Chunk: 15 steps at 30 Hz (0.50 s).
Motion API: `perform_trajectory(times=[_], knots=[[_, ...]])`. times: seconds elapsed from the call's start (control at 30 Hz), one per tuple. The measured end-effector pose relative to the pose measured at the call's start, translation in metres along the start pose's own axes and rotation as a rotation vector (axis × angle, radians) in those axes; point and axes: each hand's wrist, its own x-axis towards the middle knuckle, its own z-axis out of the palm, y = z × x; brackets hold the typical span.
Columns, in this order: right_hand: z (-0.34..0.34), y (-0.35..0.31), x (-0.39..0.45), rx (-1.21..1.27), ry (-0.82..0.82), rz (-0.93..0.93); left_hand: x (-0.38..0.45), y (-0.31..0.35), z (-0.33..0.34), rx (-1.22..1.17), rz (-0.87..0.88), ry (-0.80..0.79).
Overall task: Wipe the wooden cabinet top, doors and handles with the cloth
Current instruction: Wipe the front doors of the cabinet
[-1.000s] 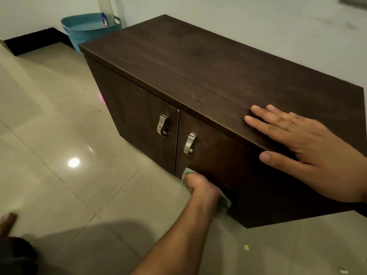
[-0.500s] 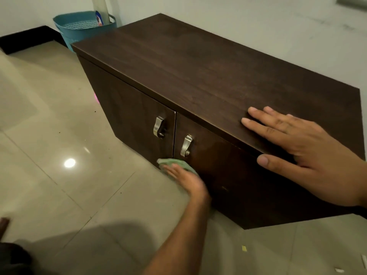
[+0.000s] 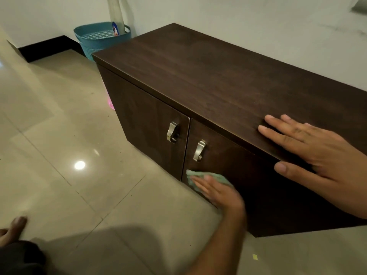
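Low in the frame's centre, the left hand (image 3: pixel 218 192) presses a green cloth (image 3: pixel 200 178) flat-fingered against the cabinet (image 3: pixel 198 76) door (image 3: pixel 228 165); the right hand (image 3: pixel 317 155) rests open at the top's edge.

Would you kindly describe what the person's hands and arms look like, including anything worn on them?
Both are bare. The left hand and its forearm show no sleeve, glove, watch or ring. The right hand also shows no glove or ring; its wrist is out of frame. Fingernails are short and unpainted.
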Motion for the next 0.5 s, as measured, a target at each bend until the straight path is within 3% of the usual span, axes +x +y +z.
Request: perform_trajectory(times=[0.2,0.5], knots=[[0.004,0.006,0.004,-0.028,-0.023,0.037,0.114,0.051,-0.022,-0.085,-0.03,0.116],[0.009,-0.023,0.028,-0.097,-0.004,0.079,0.152,0.188,-0.052,0.055,0.319,0.068]])
